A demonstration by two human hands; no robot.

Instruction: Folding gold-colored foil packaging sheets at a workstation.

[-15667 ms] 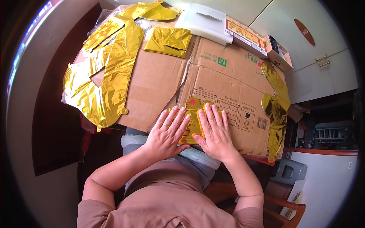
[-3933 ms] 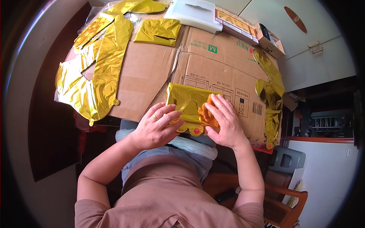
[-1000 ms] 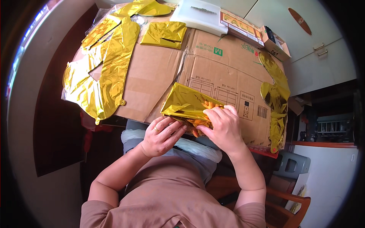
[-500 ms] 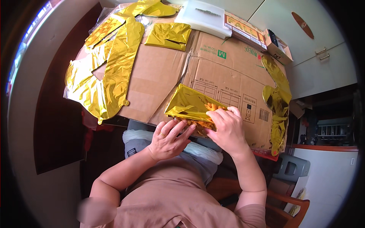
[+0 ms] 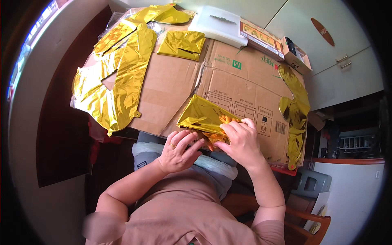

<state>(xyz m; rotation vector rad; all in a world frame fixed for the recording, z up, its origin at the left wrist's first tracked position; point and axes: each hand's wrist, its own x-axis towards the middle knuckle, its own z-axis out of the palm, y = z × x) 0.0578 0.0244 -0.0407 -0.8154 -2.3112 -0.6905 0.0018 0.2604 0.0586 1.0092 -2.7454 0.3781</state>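
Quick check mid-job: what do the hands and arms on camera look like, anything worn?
Both are gloveless: the left hand wears a gold-coloured ring, the right hand shows none. The forearms are bare, below short brown sleeves.

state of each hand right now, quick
Left hand: half-curled at the near edge of the folded gold foil; whether its grip holds anything cannot be told.
Right hand: closed, holding the foil's right end.
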